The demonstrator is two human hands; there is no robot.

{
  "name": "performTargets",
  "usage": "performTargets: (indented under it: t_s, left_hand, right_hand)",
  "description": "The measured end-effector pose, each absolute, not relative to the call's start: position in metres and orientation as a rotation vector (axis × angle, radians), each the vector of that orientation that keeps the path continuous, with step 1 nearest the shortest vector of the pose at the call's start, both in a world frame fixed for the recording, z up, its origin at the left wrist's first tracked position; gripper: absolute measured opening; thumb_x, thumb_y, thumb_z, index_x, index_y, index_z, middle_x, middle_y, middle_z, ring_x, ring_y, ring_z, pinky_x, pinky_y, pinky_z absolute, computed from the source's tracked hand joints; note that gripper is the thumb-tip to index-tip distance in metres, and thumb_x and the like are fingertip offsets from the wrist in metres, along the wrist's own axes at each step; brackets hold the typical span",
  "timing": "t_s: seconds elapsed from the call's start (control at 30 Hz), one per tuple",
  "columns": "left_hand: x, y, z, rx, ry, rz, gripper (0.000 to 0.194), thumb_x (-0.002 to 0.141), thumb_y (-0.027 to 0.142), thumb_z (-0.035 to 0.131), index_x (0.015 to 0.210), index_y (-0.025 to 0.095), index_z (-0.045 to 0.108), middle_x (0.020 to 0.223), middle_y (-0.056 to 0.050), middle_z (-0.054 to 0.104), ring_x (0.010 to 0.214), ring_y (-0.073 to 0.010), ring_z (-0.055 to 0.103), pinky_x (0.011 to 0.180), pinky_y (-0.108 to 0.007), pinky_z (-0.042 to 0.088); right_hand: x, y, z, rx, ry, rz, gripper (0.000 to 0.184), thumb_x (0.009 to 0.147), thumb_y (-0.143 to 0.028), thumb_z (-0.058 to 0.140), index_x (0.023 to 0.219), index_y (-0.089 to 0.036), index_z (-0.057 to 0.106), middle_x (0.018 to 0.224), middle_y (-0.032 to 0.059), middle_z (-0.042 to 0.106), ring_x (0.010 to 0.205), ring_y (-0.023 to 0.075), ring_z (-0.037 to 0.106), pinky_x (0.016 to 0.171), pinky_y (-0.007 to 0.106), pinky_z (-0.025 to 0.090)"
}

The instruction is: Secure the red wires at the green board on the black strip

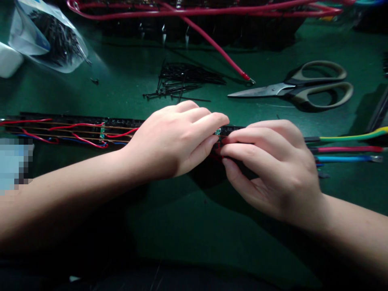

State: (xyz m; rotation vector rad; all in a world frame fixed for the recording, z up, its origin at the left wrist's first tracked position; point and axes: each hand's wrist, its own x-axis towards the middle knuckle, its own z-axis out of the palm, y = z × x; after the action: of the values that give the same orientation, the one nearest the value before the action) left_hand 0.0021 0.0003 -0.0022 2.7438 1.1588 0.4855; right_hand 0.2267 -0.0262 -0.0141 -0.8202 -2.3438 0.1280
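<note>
Fingers of your right hand nearly meet; your left hand, half-curled, likely steadies the wired strip; grips unclear.

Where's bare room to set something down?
Largest: green tabletop below the left hand and right hand, between the forearms, in shadow. Smaller: between the plastic bag and black ties, above the wired strip, beside a small black scrap. Crowded: along the strip, at the hands, and where ties, scissors and red cable tip sit close.
</note>
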Motion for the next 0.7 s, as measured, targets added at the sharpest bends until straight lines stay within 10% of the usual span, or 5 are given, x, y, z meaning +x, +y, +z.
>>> performTargets:
  t_s: [0.7]
  left_hand:
    - [0.0026, -0.0008, 0.0020, 2.728, 1.132, 0.470, 0.033, 0.105, 0.027, 0.044, 0.127, 0.020, 0.068, 0.111, -0.007, 0.078, 0.102, -0.0219, 0.069, 0.089, -0.035, 0.057]
  right_hand:
    - [0.2293, -0.0288, -0.0118, -0.867, -2.248, 0.212, 0.021, 0.087, -0.006, 0.074, 0.100, -0.023, 0.071, 0.102, 0.0067, 0.082, 0.094, 0.0269, 0.075, 0.085, 0.045, 0.062]
